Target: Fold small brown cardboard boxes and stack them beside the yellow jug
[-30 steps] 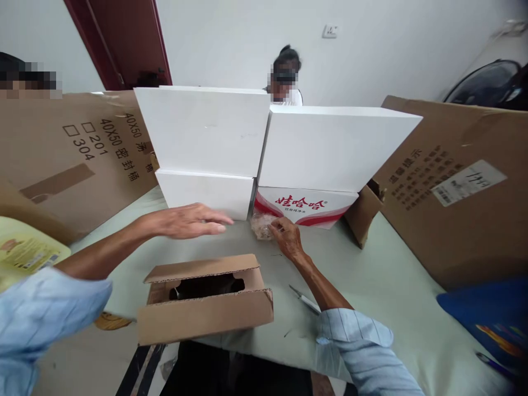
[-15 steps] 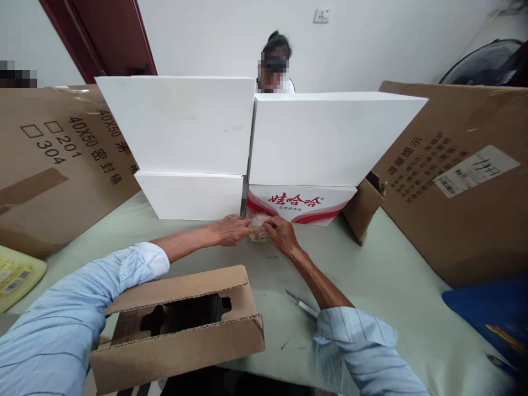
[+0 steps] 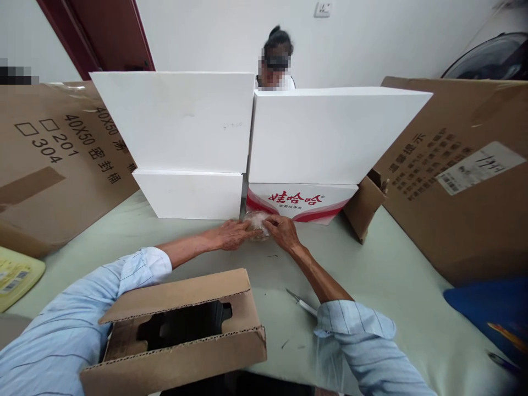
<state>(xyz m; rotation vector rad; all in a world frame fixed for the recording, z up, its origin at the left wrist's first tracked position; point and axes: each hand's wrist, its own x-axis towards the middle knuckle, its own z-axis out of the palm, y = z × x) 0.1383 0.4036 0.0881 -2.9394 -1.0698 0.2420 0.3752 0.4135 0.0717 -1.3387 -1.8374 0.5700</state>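
A small clear plastic bag (image 3: pixel 258 224) lies on the pale green table in front of the box with red lettering (image 3: pixel 303 203). My left hand (image 3: pixel 234 235) reaches in from the left, its fingers stretched out and touching the bag's near left side. From the right, my right hand (image 3: pixel 282 231) pinches the bag's upper right edge between thumb and fingers. What is inside the bag is too small to tell. Nearer to me stands an open brown carton (image 3: pixel 177 366) with black items inside, beside my left forearm.
White boxes (image 3: pixel 173 121) stand stacked behind my hands. Large cartons flank the table, left (image 3: pixel 49 165) and right (image 3: pixel 462 220). A craft knife (image 3: pixel 303 303) lies by my right forearm. A yellow-green container (image 3: pixel 20 275) is at left, a blue object (image 3: pixel 487 313) at right. A person (image 3: pixel 277 60) sits beyond.
My left hand has moved slightly right and down, and its fingers are more stretched out over the bag. My right hand keeps its pinch. The view has shifted slightly.
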